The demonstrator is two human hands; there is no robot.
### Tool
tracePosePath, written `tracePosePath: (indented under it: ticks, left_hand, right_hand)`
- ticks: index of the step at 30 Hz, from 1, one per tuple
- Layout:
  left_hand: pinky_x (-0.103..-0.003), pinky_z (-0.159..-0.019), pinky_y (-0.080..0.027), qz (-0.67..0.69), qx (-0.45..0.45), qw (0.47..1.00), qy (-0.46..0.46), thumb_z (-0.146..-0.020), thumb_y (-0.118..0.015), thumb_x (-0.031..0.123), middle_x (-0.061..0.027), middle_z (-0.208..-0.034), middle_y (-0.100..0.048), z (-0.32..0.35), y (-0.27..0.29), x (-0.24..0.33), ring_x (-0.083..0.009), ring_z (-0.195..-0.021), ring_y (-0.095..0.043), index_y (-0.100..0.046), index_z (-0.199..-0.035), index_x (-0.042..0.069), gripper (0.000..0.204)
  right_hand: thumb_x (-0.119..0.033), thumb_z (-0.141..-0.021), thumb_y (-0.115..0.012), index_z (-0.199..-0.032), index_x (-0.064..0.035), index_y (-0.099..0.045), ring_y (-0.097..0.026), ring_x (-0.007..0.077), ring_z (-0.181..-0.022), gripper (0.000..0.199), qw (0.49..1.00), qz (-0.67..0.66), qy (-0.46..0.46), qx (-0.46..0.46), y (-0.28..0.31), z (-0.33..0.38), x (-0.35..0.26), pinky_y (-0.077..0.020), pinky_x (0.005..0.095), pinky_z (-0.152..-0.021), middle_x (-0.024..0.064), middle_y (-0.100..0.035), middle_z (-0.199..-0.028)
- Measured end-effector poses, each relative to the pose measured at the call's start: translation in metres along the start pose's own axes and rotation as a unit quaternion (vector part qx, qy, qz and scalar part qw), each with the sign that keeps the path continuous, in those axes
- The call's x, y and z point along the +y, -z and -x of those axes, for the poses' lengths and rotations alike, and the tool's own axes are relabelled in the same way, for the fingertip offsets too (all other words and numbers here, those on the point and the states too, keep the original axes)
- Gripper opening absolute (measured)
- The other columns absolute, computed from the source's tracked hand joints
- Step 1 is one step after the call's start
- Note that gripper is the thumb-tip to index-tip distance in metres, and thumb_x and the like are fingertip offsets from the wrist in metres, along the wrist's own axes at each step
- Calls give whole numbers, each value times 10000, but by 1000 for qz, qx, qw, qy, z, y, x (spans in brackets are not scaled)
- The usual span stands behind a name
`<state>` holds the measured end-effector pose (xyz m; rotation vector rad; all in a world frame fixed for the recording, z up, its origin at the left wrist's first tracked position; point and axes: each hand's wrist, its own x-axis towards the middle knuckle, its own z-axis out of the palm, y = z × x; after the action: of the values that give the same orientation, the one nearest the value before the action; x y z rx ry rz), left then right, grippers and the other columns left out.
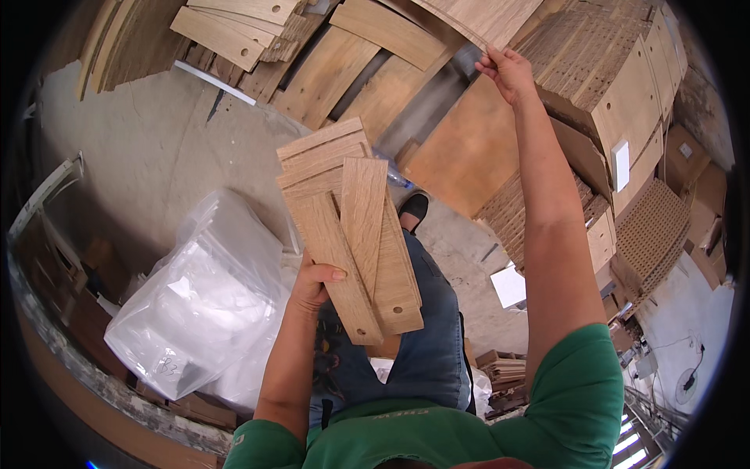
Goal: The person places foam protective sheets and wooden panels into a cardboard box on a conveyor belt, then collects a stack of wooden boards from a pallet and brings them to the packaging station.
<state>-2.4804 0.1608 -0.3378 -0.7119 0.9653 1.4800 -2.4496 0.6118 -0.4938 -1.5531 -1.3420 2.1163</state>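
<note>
Against my body, my left hand [315, 283] is closed round a fanned stack of light wood-grain boards [363, 227], its thumb lying over the front one. Round holes show near the lower ends of two of these boards. My right arm stretches far forward. Up there, the fingers of my right hand [508, 74] pinch the near corner of a wide wood-grain panel [492, 17], which runs out of view at the top. What lies under that panel by my fingertips is partly hidden.
Beyond the held boards are a wooden pallet [344, 74] and a brown sheet [461, 148]. Tall board stacks [594, 62] stand at the right. More drilled boards [226, 35] lie far left. A plastic-wrapped bundle [211, 289] sits at my left, and a clear bottle [397, 177] beyond my foot.
</note>
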Motion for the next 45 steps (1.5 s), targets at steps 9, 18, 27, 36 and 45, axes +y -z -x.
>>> tracePosePath:
  ticks: [9,18,27,36,45]
  left_hand:
    - [-351,-846,-460,-14,-1,1000,-16,-474,-667,58,-142,-1071,-570,-12,-13,22,-265,-981,-561,-427,-1199,-52,771]
    - [-352,-818,-477,-29,21,999,4,-495,-656,39,-146,-1050,-578,-26,-3,26,-268,-946,-575,-439,-1183,-45,727]
    - [-376,-820,-490,4,6,999,-37,-508,-638,57,-172,-1063,-574,32,-35,50,-295,-963,-578,-417,-1201,-52,736]
    - [-442,-845,-496,24,-46,991,-121,-533,-639,153,-199,-1096,-566,153,-51,124,-359,-964,-574,-432,-1210,-53,738]
    - [-425,-871,-476,-1,-58,983,-174,-599,-603,180,-186,-1087,-565,249,-52,189,-336,-966,-568,-430,-1201,-59,670]
  right_hand:
    - [-190,-881,-545,-782,6,-532,-588,164,-636,220,995,-45,-63,61,13,-12,-1,-544,303,-586,92,-582,-748]
    - [-254,-859,-599,-873,-5,-550,-577,185,-673,254,988,-69,-31,136,22,-43,3,-520,320,-639,84,-594,-775]
    - [-79,-826,-484,-1031,74,-479,-591,333,-917,256,950,-291,-51,-107,1,101,-54,-520,436,-799,229,-570,-994]
    - [-139,-832,-508,-1089,65,-498,-613,319,-860,328,874,-354,-228,-244,-36,274,-66,-515,429,-784,228,-574,-1024]
    - [-179,-888,-481,-1071,116,-506,-631,304,-786,348,985,-145,-89,23,-52,411,-110,-551,352,-618,203,-583,-990]
